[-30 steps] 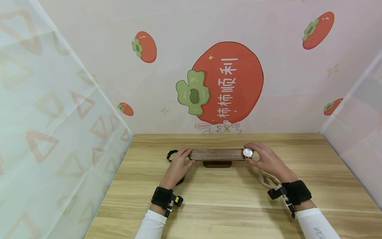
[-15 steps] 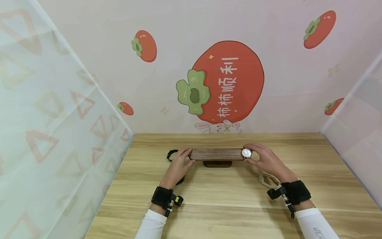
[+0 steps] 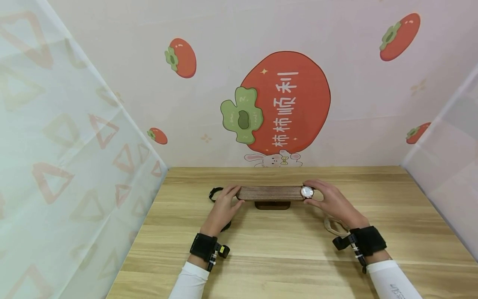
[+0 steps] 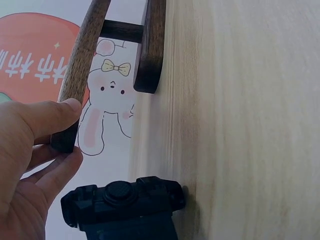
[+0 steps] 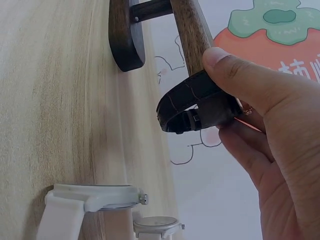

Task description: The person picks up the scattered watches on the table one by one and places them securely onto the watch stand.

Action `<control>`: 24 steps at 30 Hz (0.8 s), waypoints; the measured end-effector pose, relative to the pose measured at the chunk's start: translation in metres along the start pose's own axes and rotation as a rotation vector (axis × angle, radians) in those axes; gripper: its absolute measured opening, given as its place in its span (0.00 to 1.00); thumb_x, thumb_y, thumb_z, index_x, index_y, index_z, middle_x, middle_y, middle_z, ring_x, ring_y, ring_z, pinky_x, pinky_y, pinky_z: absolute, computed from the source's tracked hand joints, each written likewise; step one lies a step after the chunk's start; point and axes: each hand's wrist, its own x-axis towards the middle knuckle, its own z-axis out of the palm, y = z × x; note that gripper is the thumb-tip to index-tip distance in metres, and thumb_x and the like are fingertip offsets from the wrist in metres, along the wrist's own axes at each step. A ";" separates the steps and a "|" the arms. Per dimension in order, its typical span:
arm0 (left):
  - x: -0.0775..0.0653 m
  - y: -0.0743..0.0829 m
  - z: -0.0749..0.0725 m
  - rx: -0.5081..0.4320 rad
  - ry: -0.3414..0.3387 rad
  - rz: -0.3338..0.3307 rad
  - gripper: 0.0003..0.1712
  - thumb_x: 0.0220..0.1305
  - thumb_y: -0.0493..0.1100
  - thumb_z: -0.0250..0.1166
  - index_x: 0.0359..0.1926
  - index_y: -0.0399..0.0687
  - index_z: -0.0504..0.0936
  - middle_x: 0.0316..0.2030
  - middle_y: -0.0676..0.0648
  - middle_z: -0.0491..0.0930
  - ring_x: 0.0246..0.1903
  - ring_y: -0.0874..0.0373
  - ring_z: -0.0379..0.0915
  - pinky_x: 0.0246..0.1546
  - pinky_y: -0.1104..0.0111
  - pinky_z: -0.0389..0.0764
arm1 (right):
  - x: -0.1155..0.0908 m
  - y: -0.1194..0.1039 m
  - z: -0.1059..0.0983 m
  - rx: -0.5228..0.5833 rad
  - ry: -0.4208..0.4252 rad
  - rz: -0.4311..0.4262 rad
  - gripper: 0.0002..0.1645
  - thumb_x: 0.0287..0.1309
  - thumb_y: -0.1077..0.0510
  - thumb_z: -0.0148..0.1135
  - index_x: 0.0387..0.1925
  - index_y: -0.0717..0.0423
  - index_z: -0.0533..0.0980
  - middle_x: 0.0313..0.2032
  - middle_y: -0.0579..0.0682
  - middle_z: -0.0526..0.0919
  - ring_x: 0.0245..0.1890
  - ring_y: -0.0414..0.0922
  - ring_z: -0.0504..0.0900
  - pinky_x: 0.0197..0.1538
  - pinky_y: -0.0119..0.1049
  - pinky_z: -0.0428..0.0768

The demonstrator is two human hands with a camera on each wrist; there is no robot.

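A wooden watch stand, a long dark bar on a small base, stands towards the back of the table. My left hand grips the bar's left end between thumb and fingers, as the left wrist view also shows. At the other end, my right hand pinches a wristwatch with a round white dial. Its dark strap is buckled in a loop that hangs under the bar in the right wrist view. The bar's right tip is hidden by the watch and strap.
Black straps lie behind and beside the left hand. A pale-strapped watch lies under the right wrist. Close to the right wrist camera are a white watch and a smaller one. A patterned wall closes off the table's back.
My right hand and the watch have shifted slightly left, bringing the watch a little further along the bar. The left hand and the stand stay in place.
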 end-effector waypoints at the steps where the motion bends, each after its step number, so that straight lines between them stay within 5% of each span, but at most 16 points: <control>1: 0.000 0.000 0.000 0.002 -0.001 -0.001 0.33 0.61 0.43 0.69 0.66 0.43 0.71 0.60 0.42 0.71 0.60 0.52 0.67 0.56 0.63 0.77 | 0.000 0.000 0.000 0.002 -0.001 0.001 0.35 0.50 0.53 0.73 0.61 0.55 0.73 0.57 0.53 0.77 0.55 0.51 0.76 0.54 0.52 0.78; 15: 0.000 0.001 -0.003 -0.001 -0.012 -0.017 0.33 0.61 0.43 0.69 0.66 0.44 0.71 0.60 0.44 0.72 0.59 0.53 0.67 0.56 0.62 0.77 | -0.003 -0.002 -0.006 -0.022 -0.043 0.045 0.40 0.52 0.54 0.72 0.66 0.55 0.68 0.63 0.58 0.70 0.61 0.57 0.68 0.59 0.59 0.72; 24: -0.001 -0.001 -0.002 -0.012 -0.009 -0.010 0.33 0.61 0.42 0.69 0.66 0.45 0.71 0.60 0.44 0.71 0.60 0.54 0.67 0.57 0.63 0.77 | -0.006 0.003 -0.004 0.001 -0.031 0.069 0.37 0.52 0.53 0.72 0.63 0.55 0.71 0.58 0.56 0.75 0.55 0.53 0.73 0.54 0.55 0.76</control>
